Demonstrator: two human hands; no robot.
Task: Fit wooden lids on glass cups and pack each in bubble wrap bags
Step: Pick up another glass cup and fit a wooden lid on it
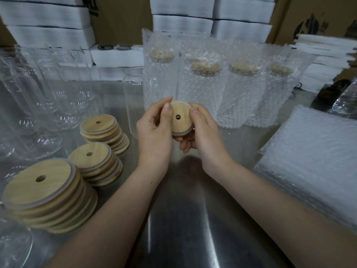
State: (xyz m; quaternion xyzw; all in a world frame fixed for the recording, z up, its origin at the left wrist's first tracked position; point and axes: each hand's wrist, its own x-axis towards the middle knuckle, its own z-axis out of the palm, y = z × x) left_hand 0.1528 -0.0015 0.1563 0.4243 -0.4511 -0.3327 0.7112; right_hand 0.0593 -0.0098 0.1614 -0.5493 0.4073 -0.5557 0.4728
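Observation:
A round wooden lid with a small centre hole and a pale seal ring is held above the steel table between both hands. My left hand pinches its left edge, thumb on top. My right hand curls round its right edge and underside. One bare glass cup stands just behind the hands, to their left. Three stacks of wooden lids lie at the left. Several lidded cups in bubble wrap bags stand upright behind the hands.
Several empty glass cups crowd the far left. A pile of flat bubble wrap bags lies at the right. White foam boxes and cardboard line the back. Bare steel table shows between my forearms.

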